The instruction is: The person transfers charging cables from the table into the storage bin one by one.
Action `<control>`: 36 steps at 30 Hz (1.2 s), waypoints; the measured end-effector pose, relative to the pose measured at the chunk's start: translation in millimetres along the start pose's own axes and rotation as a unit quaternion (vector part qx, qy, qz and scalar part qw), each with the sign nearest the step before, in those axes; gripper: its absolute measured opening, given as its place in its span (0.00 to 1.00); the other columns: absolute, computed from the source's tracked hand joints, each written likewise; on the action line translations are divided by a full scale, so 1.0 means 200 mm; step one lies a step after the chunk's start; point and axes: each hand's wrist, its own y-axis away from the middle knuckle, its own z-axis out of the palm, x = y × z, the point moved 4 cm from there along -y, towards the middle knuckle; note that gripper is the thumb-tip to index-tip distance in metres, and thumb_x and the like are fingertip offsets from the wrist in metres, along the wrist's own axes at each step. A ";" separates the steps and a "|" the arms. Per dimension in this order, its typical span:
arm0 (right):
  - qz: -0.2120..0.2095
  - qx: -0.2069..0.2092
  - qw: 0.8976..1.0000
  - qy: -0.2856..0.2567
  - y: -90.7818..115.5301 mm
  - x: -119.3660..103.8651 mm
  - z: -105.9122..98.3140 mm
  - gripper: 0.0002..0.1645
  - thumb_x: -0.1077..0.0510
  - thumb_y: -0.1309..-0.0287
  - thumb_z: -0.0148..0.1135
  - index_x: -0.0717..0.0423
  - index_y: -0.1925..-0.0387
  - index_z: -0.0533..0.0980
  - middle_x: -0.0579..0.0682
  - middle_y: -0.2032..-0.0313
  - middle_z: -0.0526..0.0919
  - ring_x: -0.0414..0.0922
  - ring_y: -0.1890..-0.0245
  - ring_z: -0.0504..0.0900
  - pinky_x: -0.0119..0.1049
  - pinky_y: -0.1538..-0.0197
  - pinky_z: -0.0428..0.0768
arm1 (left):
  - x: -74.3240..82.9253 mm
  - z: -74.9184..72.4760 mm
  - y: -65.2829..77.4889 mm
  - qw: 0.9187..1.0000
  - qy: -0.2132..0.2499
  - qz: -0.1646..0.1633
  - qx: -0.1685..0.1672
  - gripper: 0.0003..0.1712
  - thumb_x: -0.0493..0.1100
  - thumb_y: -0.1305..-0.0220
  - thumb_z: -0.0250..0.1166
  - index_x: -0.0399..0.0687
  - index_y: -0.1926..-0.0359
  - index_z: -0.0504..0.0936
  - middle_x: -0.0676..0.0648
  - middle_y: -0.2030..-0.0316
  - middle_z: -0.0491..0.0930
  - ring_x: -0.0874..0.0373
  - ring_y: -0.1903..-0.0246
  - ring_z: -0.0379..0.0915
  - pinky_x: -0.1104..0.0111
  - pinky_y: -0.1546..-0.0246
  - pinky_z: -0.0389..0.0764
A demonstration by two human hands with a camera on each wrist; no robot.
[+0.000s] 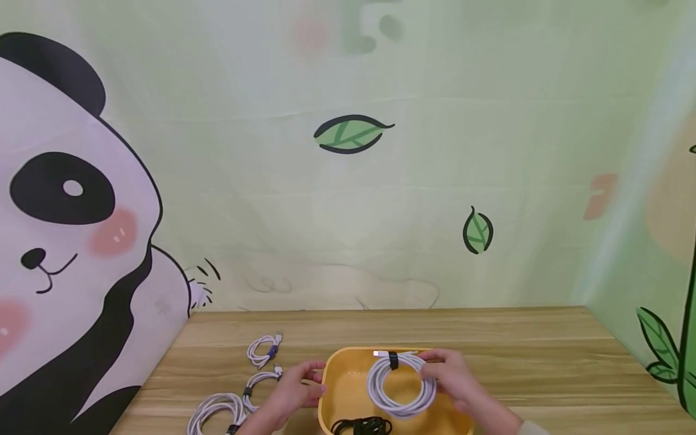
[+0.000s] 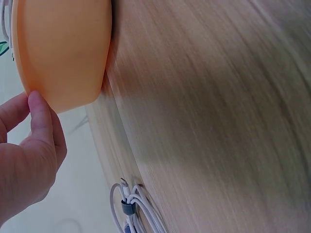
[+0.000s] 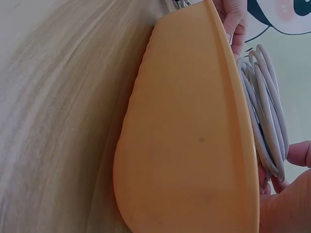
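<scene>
Over a yellow bin (image 1: 348,389), the right hand (image 1: 454,377) pinches a coiled white cable (image 1: 374,386) at its right; the left hand (image 1: 293,388) pinches the bin's left rim.

On the bench (image 1: 544,356), in front of the wall (image 1: 424,199): the bin (image 1: 348,393). In the bin, toward its near left part: the cord (image 1: 370,426). Above the bin, in the right grip (image 1: 452,379) and mostly left of it: the raised coil (image 1: 401,411). At the bin's left rim: the left grip (image 1: 290,389). On the bench left of the bin, from back to front: the far coil (image 1: 272,351); the middle coil (image 1: 248,388), just beside the left grip; the near coil (image 1: 213,400), farthest left.
</scene>
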 end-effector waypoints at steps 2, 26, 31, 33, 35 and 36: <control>0.001 0.003 1.000 0.001 0.00 0.00 0.01 0.25 0.72 0.64 0.54 0.76 0.57 0.70 0.50 0.72 0.76 0.40 0.77 0.73 0.31 0.76 0.76 | 0.00 0.00 0.00 1.000 0.003 0.003 -0.001 0.28 0.27 0.50 0.59 0.27 0.46 0.64 0.40 0.64 0.71 0.60 0.71 0.71 0.65 0.68 0.81; 0.011 0.021 1.000 0.002 -0.02 0.01 0.10 0.22 0.72 0.63 0.55 0.74 0.59 0.71 0.51 0.73 0.76 0.40 0.80 0.73 0.31 0.77 0.75 | 0.01 0.01 0.01 1.000 0.010 0.001 -0.006 0.27 0.27 0.49 0.58 0.26 0.46 0.64 0.40 0.64 0.70 0.60 0.71 0.71 0.63 0.68 0.81; 0.007 0.023 1.000 0.004 -0.03 0.02 0.12 0.21 0.72 0.64 0.55 0.74 0.60 0.72 0.51 0.73 0.76 0.40 0.79 0.74 0.31 0.77 0.76 | 0.02 0.01 0.01 1.000 0.011 0.007 -0.003 0.27 0.27 0.49 0.58 0.26 0.46 0.64 0.41 0.65 0.70 0.61 0.71 0.70 0.64 0.69 0.81; 0.006 0.026 1.000 0.006 -0.04 0.03 0.13 0.21 0.72 0.64 0.55 0.74 0.61 0.72 0.51 0.73 0.76 0.39 0.79 0.74 0.31 0.77 0.76 | 0.02 0.01 0.01 1.000 0.010 0.008 -0.001 0.27 0.27 0.49 0.59 0.26 0.46 0.64 0.40 0.65 0.70 0.61 0.71 0.70 0.64 0.69 0.81; 0.003 0.029 1.000 0.008 -0.04 0.03 0.14 0.21 0.72 0.64 0.55 0.74 0.61 0.72 0.51 0.73 0.76 0.39 0.78 0.74 0.30 0.77 0.76 | 0.02 0.01 0.02 1.000 0.009 0.010 -0.001 0.27 0.27 0.49 0.59 0.26 0.46 0.64 0.40 0.64 0.70 0.61 0.71 0.70 0.64 0.69 0.81; 0.003 0.030 1.000 0.008 -0.04 0.03 0.15 0.21 0.72 0.65 0.55 0.74 0.61 0.72 0.51 0.73 0.76 0.39 0.78 0.74 0.30 0.77 0.76 | 0.02 0.01 0.02 1.000 0.010 0.011 -0.001 0.27 0.27 0.49 0.59 0.26 0.46 0.64 0.40 0.64 0.70 0.61 0.71 0.71 0.64 0.69 0.81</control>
